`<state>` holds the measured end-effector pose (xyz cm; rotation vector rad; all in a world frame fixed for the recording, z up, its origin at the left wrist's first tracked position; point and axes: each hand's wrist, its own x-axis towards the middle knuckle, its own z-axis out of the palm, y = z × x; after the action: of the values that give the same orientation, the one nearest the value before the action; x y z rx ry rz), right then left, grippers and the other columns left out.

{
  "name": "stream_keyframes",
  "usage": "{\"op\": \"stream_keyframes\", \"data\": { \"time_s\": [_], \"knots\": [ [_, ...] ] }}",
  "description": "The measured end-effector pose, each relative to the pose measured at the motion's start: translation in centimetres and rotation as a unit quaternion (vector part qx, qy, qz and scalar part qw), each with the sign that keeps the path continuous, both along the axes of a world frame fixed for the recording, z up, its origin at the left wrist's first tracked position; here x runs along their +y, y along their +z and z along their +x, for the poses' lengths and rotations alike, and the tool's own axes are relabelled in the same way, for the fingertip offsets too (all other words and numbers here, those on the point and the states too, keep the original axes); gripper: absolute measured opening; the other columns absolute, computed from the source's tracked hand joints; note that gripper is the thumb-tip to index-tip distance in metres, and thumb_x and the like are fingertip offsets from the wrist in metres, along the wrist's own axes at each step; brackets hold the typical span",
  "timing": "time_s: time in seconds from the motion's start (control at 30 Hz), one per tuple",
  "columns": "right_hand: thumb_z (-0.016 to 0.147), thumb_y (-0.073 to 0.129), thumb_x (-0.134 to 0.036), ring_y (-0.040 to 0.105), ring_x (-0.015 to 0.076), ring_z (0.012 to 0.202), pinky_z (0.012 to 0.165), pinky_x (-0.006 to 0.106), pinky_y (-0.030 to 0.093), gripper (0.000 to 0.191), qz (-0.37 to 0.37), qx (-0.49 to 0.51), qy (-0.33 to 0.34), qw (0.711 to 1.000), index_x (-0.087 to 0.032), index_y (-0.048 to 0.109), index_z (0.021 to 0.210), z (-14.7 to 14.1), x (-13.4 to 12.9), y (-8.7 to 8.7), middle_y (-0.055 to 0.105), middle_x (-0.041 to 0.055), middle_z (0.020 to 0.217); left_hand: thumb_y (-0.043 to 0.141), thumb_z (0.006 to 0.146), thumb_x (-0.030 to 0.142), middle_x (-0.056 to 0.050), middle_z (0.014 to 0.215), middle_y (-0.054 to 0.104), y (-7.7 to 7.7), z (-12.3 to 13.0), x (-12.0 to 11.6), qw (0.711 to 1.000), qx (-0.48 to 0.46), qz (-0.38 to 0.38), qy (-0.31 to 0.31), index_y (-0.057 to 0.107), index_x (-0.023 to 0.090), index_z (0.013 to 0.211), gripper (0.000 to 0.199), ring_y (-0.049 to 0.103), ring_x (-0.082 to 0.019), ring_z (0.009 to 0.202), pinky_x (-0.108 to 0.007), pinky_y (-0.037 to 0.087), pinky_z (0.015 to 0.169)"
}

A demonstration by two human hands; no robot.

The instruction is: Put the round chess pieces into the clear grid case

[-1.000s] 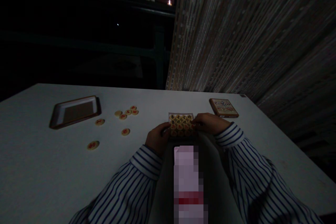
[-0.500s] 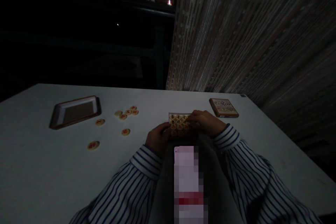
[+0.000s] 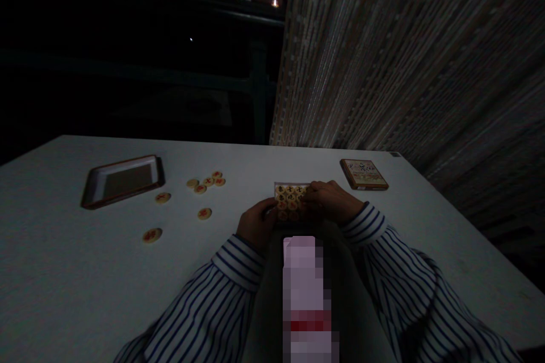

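A small box of Chinese chess pieces (image 3: 291, 204) lies at the near edge of the table, its round discs set in rows with black characters in the far rows and red ones nearer me. My left hand (image 3: 257, 223) grips the left side of this box, thumb at its rim. Over the right part bends my right hand (image 3: 332, 201), fingers closed together at the end discs. Whatever those fingertips pinch or press is hidden, and the near rows sit in shadow.
Several loose red-marked chess pieces (image 3: 204, 213) are scattered left of the box on the white table (image 3: 102, 283). Behind them is an open box lid (image 3: 123, 180). At the right lies a printed flat box (image 3: 364, 174). A string curtain (image 3: 340, 68) hangs beyond the table.
My right hand has shifted very slightly left over the discs. The left hand keeps its hold, and the loose pieces have not moved.
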<state>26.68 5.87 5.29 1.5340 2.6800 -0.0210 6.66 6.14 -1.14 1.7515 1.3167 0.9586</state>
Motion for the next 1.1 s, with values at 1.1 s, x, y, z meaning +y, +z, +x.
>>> {"op": "stream_keyframes", "data": {
  "time_s": [1.1],
  "knots": [
    [0.084,0.039,-0.023,0.054,0.0161,0.086,0.078,0.030,0.036,0.029,0.123,0.121,-0.029,0.985,-0.016,0.059,0.103,1.1,-0.3,1.9,0.061,0.0075,0.092,0.052,0.071,0.030,-0.006,0.089,0.067,-0.1,-0.4,-0.1,0.997,-0.039,0.031,0.052,0.063,0.017,0.085,0.022,0.061,-0.017,0.083,-0.031,0.050,0.077]
  ]
}}
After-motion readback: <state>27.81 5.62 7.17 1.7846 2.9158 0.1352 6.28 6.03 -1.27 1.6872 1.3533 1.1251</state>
